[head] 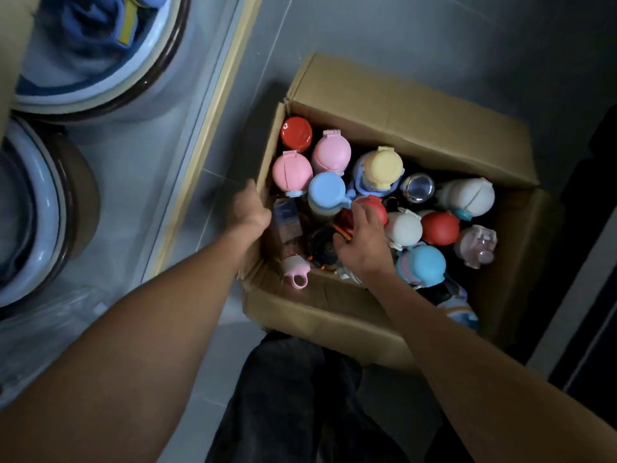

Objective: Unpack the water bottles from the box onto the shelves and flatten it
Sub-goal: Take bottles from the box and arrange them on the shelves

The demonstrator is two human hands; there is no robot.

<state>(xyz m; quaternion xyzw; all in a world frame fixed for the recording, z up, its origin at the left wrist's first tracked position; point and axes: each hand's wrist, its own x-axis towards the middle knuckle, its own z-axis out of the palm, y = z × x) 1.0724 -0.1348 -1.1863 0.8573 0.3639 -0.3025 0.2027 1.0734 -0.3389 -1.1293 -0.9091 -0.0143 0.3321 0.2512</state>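
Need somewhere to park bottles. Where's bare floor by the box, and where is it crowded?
Free: tiled floor between the cardboard box and shelf edge, and beyond its far flap. Crowded: inside the box, bottles packed cap to cap.

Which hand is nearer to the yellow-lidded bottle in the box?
Right. The right hand is inside the box, fingers curled over a red-lidded bottle close to the yellow-lidded bottle. The left hand grips the box's left wall, farther away.

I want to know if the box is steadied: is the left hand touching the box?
Touching. The head view shows the left hand gripping the top edge of the left wall of the cardboard box, fingers curled over it, no gap visible.
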